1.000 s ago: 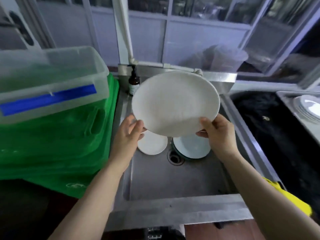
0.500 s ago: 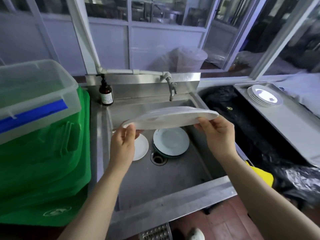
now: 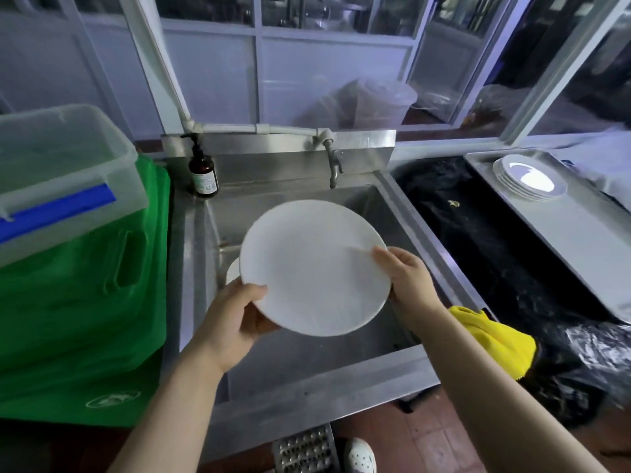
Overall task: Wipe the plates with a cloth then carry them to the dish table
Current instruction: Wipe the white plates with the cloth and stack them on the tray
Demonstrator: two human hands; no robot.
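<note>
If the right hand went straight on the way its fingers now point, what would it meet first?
The right hand points left across the white plate it holds, so it would probably meet the left hand first; depth is unclear.

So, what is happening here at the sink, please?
A person holds a white plate over the steel sink, the left hand gripping its near-left rim and the right hand its right rim. A yellow cloth lies at the sink's right, not in either hand. Another plate peeks out below. A stack of plates sits on the metal table further right.
</note>
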